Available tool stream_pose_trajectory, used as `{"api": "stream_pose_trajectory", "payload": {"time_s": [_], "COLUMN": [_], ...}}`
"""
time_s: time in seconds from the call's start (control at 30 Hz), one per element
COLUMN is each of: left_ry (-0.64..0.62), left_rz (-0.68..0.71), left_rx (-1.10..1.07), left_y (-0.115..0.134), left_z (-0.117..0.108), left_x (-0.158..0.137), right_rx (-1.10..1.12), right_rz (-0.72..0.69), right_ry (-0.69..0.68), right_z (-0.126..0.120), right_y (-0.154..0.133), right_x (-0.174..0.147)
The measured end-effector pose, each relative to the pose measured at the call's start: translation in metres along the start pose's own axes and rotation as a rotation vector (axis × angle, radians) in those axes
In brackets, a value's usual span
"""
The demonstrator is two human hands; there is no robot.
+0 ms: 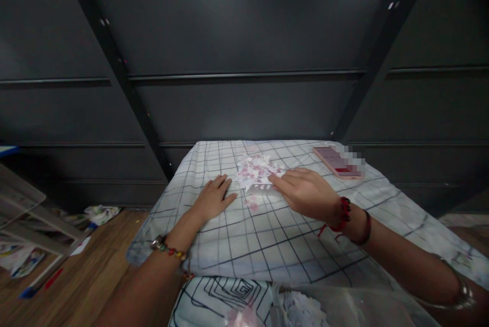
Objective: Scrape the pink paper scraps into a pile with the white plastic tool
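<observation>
A loose pile of small white and pink paper-like pieces (256, 168) lies on a white checked cloth (244, 245). Along the pile's near side is a greyish, see-through strip (263, 190) with pale marks. My right hand (305, 189) is closed, its fingertips at the right end of this strip and the pile's edge; what is pinched between them is hidden. Palm down on the cloth, left of the pile, rests my left hand (213, 197) with its fingers apart and nothing held. A faint pinkish piece (251, 202) lies just in front of the strip.
A pink-edged phone (336, 163) lies at the back right of the cloth. Close to my body are a clear plastic bag (344, 301) with more white pieces and a patterned fabric (225, 294). Dark panels (244, 108) stand behind. A light rack (34, 215) is at left.
</observation>
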State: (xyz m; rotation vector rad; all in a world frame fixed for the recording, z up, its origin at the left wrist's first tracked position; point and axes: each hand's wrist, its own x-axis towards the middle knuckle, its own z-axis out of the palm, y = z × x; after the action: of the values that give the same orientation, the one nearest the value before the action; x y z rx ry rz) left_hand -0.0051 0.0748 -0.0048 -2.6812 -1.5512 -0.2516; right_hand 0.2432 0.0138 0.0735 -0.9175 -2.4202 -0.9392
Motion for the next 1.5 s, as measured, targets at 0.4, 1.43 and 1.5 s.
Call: {"api": "stream_pose_trajectory", "payload": {"time_s": [0.4,1.43,1.5], "left_ry": [-0.011,-0.092,-0.139], "left_rz": [-0.001,0.121,0.142], "left_rx": [-0.013,0.012,0.004], "left_y": [-0.002,0.0,-0.007], "left_z": [0.001,-0.017,-0.019], "left_x": [0.0,-0.042,-0.059], "right_rx": [0.045,0.132,0.119], "right_rz": [-0.011,0.029,0.056], "right_ry": [0.029,-0.047,-0.044], "right_z": [0.001,-0.024,-0.022], "right_y": [-0.004,-0.021,-0.021], "right_x": [0.002,-0.009,-0.006]}}
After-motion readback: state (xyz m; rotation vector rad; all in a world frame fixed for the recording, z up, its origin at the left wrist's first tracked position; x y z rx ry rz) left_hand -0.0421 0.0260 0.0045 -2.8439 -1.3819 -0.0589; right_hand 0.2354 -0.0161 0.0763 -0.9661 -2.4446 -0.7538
